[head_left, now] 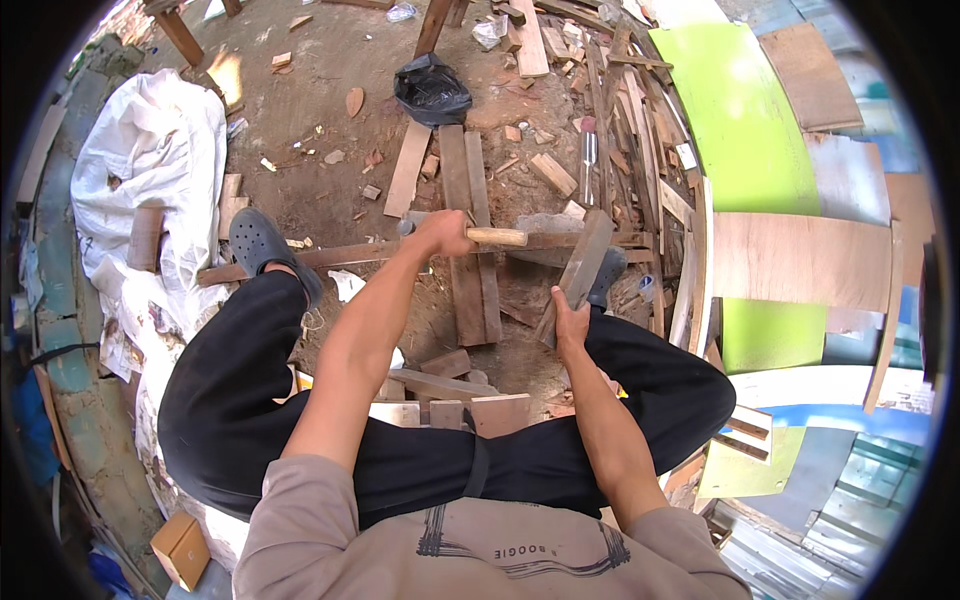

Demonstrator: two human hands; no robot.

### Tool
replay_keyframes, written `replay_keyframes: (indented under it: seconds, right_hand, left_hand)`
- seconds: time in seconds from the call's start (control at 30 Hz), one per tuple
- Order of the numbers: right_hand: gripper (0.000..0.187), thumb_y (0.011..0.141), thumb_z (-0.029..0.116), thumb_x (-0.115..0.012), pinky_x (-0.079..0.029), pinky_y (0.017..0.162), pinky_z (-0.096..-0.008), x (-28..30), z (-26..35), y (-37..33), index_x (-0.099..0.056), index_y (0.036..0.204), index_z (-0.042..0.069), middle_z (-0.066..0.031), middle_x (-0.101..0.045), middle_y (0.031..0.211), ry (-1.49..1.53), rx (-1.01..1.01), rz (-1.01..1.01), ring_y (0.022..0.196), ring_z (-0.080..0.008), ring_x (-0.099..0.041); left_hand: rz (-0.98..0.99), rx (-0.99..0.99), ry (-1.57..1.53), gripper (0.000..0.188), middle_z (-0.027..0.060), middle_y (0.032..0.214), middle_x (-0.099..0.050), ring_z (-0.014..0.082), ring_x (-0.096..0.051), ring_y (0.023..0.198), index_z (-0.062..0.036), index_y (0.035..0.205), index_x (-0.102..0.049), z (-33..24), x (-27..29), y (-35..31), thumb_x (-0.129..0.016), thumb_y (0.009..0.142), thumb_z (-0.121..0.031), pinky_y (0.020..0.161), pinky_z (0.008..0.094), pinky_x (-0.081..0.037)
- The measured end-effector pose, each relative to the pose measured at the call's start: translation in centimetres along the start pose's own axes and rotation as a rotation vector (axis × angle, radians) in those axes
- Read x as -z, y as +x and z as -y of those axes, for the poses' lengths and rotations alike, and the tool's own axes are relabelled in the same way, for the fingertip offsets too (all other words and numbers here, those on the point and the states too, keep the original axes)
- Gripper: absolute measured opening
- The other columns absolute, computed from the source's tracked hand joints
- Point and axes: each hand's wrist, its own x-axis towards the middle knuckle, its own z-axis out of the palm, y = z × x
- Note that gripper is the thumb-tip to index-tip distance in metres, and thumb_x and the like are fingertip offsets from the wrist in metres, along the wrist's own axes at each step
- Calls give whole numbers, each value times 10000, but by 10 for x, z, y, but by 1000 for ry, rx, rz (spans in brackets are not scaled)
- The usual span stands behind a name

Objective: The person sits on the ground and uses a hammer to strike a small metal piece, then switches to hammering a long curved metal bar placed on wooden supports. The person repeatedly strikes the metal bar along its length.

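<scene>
My left hand is closed round a hammer, near its head. The pale wooden handle sticks out to the right, and the grey metal head shows at the left of the fist. My right hand grips the lower end of a short grey-brown wooden board, which is tilted with its top leaning right. Beneath both hands a long narrow wooden strip runs across the ground between my feet. Two lengthwise planks cross it there.
A black plastic bag lies beyond the planks. Wood scraps pile up at the right, beside a long shiny tool with a dark red end. Farther right are lime-green sheets. A white sack stands at the left.
</scene>
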Motion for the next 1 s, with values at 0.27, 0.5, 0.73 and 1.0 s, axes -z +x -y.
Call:
replay_keyframes:
  seconds: [0.27,0.5,0.73,1.0]
  right_hand:
    - [811,717,489,-770,-422,986,-380,14,-47,6,-527,1252,-71,-224,-595,1247,111,-91,55,1148,-340,-578]
    - [862,774,472,-724,-370,1042,-365,-12,-54,3,-426,1370,-75,-241,-533,1335,170,54,157,1234,-346,-514]
    - [725,829,413,-687,-421,976,-367,0,-26,13,-446,1324,-58,-175,-548,1267,649,-280,172,1137,-287,-549]
    - [740,803,375,-717,-398,997,-369,-29,73,-82,-416,1325,-55,-206,-544,1229,392,92,467,1134,-285,-534]
  left_hand:
    - [31,-52,-106,395,203,852,-700,355,-678,838,-50,926,-729,12,7,14,-715,655,-338,736,428,-519]
    - [72,-38,-113,385,186,775,-687,334,-669,761,-38,894,-727,4,14,18,-714,655,-339,700,414,-510]
    - [36,-45,-130,358,186,742,-675,320,-658,702,-33,899,-725,20,8,29,-723,675,-313,674,404,-506]
    - [48,-75,-190,359,174,731,-679,285,-646,657,-6,897,-715,27,8,27,-761,651,-263,650,399,-501]
